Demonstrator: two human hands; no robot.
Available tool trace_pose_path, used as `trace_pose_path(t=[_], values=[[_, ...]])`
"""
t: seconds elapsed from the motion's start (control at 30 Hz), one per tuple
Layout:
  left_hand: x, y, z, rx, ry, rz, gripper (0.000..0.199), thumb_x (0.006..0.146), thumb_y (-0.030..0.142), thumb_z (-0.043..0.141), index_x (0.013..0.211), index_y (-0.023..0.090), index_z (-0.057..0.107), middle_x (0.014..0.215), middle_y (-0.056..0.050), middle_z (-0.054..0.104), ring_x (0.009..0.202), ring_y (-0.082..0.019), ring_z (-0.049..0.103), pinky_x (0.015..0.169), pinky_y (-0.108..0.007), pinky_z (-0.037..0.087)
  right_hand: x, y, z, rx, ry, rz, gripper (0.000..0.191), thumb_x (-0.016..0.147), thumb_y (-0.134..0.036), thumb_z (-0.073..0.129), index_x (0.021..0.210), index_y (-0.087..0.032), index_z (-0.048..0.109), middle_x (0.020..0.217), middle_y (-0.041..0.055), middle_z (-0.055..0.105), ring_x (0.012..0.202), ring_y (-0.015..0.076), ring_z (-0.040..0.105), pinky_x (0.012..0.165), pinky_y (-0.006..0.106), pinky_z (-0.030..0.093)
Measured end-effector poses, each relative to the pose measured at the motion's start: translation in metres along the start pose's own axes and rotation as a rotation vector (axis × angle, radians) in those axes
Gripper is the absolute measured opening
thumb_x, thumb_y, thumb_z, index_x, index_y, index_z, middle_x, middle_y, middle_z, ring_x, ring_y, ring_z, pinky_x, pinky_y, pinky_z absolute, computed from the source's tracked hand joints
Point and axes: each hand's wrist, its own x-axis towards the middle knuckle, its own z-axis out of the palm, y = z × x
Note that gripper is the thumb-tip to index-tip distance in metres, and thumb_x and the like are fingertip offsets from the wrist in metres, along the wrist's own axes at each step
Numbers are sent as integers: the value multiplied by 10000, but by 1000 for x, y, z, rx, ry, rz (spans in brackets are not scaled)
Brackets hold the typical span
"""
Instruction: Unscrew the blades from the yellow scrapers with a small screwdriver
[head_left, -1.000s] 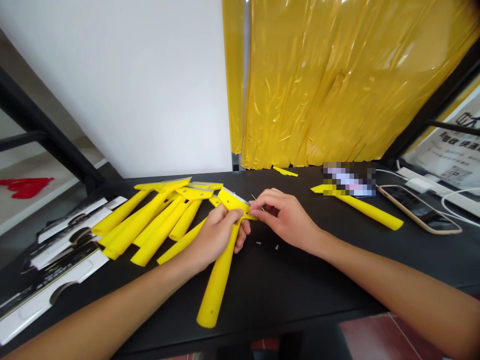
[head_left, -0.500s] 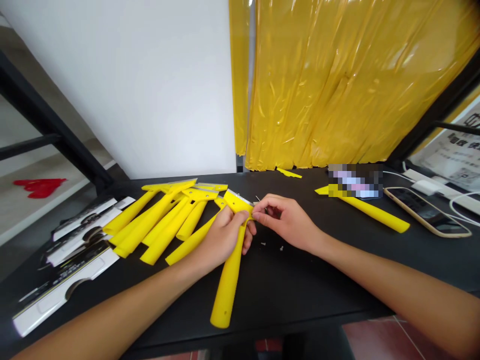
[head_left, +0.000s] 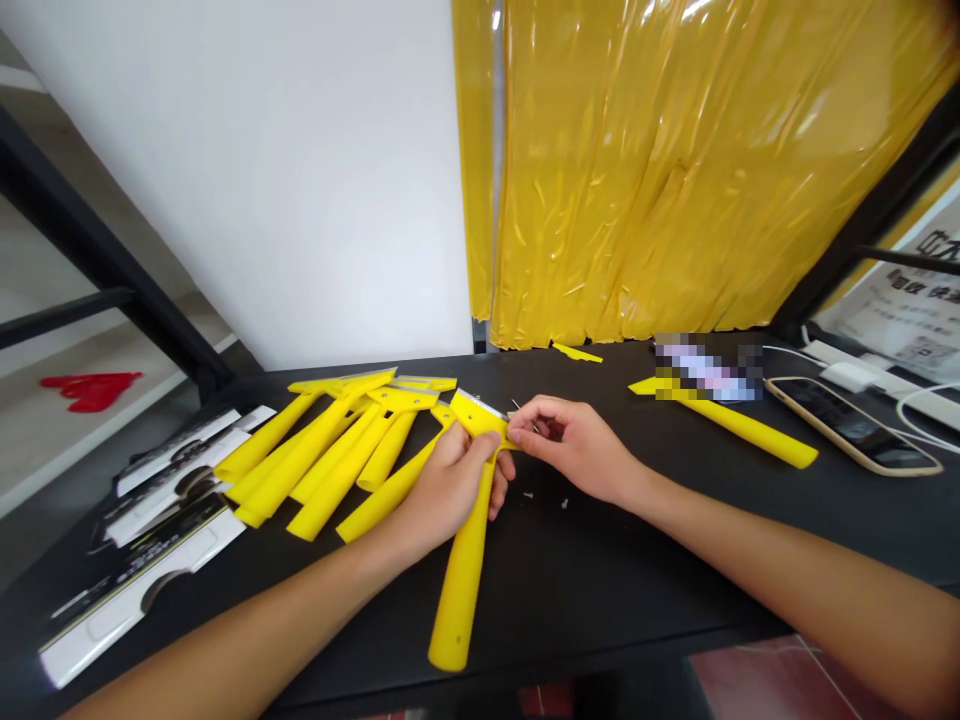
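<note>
My left hand (head_left: 461, 470) grips a yellow scraper (head_left: 459, 590) just below its head, with the handle pointing down toward the table's front edge. The scraper's head carries a metal blade strip along its upper side. My right hand (head_left: 559, 435) is closed in a pinch at the right end of that head; what its fingertips hold is too small to make out. Two small screws (head_left: 565, 503) lie on the black table below my right hand. Left of my left hand, several yellow scrapers (head_left: 330, 475) lie in an overlapping pile.
Black and white card sleeves (head_left: 142, 600) lie at the left. On the right are another yellow scraper (head_left: 750, 428), a phone (head_left: 855, 425), a blurred item and white cables. A small yellow piece (head_left: 577, 353) lies at the back.
The view has shifted slightly, so the table's objects sit a little lower in the picture. Both hands keep nearly the same pose at the scraper's head.
</note>
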Motion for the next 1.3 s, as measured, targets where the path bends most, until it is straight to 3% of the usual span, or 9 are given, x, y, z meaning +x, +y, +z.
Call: trace_pose_path(t=[0.2,0.37,0.5,0.73,0.97,1.17,1.3], values=[[1,0,-2,10,-19,17,215,941,363,533,816,190,504,645,15,595,461,-120,544,439,-249,463,2,5,-2,86,-20,15,194,876,-395,712,904,-203,707,779,-15,579,685,126,481,642,284,395],[1,1,-2,32,-33,36,205,948,356,526,830,190,509,659,14,599,461,-122,547,433,-250,470,3,2,-1,238,26,116,408,785,-443,801,1069,-198,642,738,-60,503,674,110,449,639,268,376],[0,2,-1,36,-43,43,186,950,345,519,844,194,496,680,10,606,466,-126,556,433,-255,475,3,-3,-3,334,-26,227,408,755,-464,819,1024,-194,675,733,-59,469,659,102,425,564,248,334],[0,4,-2,14,-91,64,194,936,349,540,827,194,496,689,7,614,460,-124,559,433,-260,477,4,-1,-7,477,-131,287,336,766,-425,818,1000,-198,732,939,20,679,689,97,492,534,229,322],[4,5,-10,-11,-209,78,202,957,320,513,812,181,533,714,-11,633,478,-128,572,452,-269,481,3,-5,-10,524,-203,247,340,778,-398,820,990,-169,686,843,16,699,634,95,543,525,229,414],[5,15,-17,-38,-253,-95,187,928,320,553,811,175,562,660,-23,638,457,-114,526,429,-239,394,2,-5,-12,497,-202,289,336,742,-399,848,896,-157,674,721,-1,673,596,98,581,481,208,462],[6,19,-23,-47,-290,-140,188,922,353,600,912,166,579,771,-75,698,540,-129,584,481,-242,433,3,-4,-14,580,-255,382,338,746,-405,846,916,-155,695,752,8,678,624,109,630,428,180,454]])
